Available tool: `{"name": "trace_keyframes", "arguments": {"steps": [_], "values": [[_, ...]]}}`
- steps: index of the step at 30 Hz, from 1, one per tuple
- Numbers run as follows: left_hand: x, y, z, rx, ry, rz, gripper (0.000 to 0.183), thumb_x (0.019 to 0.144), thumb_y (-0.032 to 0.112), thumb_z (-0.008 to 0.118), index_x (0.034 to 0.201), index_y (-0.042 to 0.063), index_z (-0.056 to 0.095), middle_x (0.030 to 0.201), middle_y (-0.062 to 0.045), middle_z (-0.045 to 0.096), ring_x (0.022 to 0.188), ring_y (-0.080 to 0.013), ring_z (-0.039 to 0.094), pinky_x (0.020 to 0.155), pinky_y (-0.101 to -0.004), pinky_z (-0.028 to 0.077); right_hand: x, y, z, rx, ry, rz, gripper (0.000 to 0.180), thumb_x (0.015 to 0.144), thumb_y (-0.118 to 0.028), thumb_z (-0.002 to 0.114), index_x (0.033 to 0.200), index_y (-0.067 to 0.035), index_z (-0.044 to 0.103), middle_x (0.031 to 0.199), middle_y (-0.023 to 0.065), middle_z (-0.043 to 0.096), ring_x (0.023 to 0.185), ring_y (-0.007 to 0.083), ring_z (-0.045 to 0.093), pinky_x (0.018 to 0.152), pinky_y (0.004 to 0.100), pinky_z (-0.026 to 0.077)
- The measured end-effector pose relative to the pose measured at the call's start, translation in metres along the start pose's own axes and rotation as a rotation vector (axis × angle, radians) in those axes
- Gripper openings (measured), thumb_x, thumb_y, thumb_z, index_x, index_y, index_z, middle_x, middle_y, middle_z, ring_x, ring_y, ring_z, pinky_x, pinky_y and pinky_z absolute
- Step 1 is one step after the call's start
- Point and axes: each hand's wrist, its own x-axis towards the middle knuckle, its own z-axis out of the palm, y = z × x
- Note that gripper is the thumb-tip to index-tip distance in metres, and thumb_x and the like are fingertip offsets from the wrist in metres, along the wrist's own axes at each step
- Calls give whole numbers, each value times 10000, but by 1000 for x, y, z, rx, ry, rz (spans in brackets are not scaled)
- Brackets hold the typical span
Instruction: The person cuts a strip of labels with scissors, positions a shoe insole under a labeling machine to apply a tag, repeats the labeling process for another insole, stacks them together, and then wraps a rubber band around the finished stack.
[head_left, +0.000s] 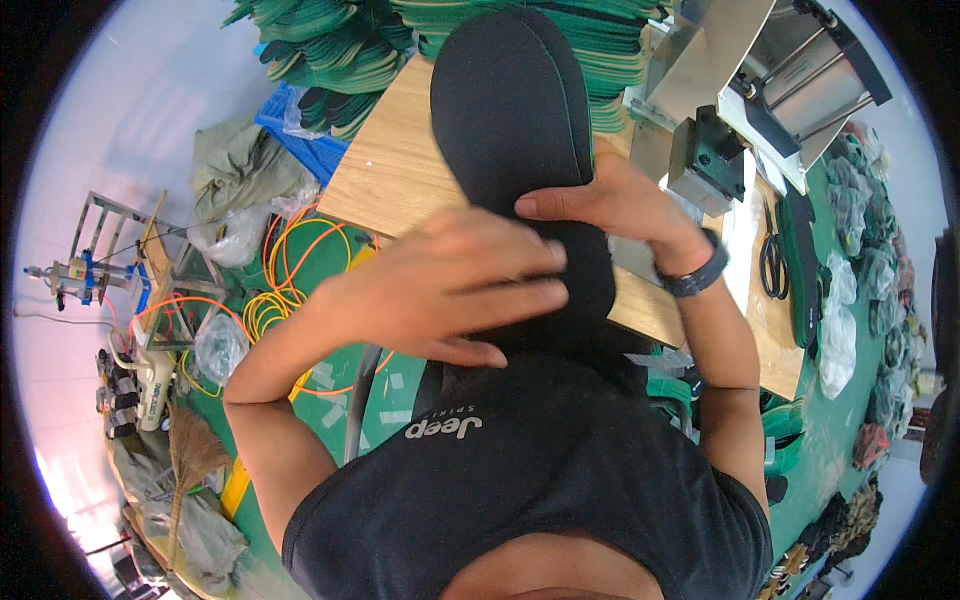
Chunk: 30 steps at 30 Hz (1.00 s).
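Observation:
Black shoe insoles with a thin green edge (510, 105) are held upright before my chest, toe end up. My right hand (615, 199) grips them from the right side at the middle, its thumb across the black face. Blurred by motion, my left hand (457, 281) is over the left side of their lower part, fingers spread and pointing right; whether its fingertips touch the insoles cannot be told. The heel end lies close to my black shirt. Behind the insoles, tall stacks of green and black insoles (615, 60) stand on the wooden table (397, 165).
A metal press-like machine (705, 161) stands at the table's right. Black-handled scissors (772, 262) and more insoles (804, 262) lie beyond my right wrist. A blue crate (300, 142) stands left of the table, with orange and yellow hoses (277, 300) on the green floor.

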Motion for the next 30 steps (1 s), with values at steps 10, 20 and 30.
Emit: {"name": "trace_keyframes", "arguments": {"steps": [10,20,30], "values": [[-78,-105,-1,335,179,-576,1248,473,393,868,1466,94,174,1521,-176,134,1405,-349,122,1126,-462,137,7,64,7,-806,92,-142,481,699,-268,708,1046,-1,509,962,206,595,933,396,558,793,452,462],[-68,-101,18,5,207,-633,1244,465,334,868,1458,60,170,1488,-171,233,1403,-309,157,1133,-420,129,19,58,27,-775,135,-251,564,691,-285,720,1124,-22,472,967,184,579,954,370,552,798,444,456],[-77,-101,18,-255,324,-807,1065,497,303,878,1363,25,326,1217,-122,476,1182,-240,449,1026,-354,325,23,71,15,-852,179,-194,722,677,-407,746,1197,-15,433,979,223,598,905,386,588,763,432,480]]}}
